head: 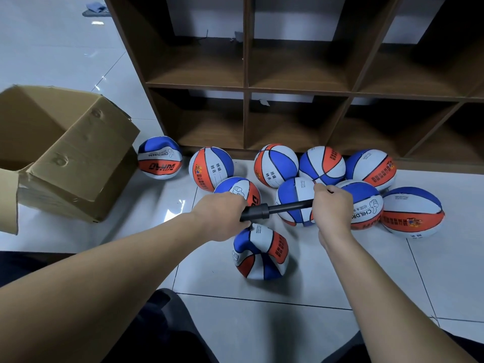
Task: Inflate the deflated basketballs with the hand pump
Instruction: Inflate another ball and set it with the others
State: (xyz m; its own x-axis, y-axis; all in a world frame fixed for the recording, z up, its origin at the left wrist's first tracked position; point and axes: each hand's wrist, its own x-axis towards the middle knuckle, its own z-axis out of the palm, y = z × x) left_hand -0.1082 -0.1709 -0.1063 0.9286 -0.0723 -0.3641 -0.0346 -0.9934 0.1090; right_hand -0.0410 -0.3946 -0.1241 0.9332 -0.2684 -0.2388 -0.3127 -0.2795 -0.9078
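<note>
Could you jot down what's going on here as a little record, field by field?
setting: tiled floor before a wooden shelf
pump: black, held level above the balls
left hand: grips the pump's barrel
right hand: grips the pump's other end
balls: ten in view, red, white and blue
nearest ball: dented, just below the pump
box: cardboard, open, at left
pump joined to a ball: cannot tell

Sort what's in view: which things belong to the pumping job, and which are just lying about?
Job:
- pump, gripped by left hand and right hand
- nearest ball, creased and deflated, just below the pump
- ball cluster by the shelf
- lone ball beside the box

Lying about:
- cardboard box, open
- wooden shelf
- cloth on the far floor
</note>
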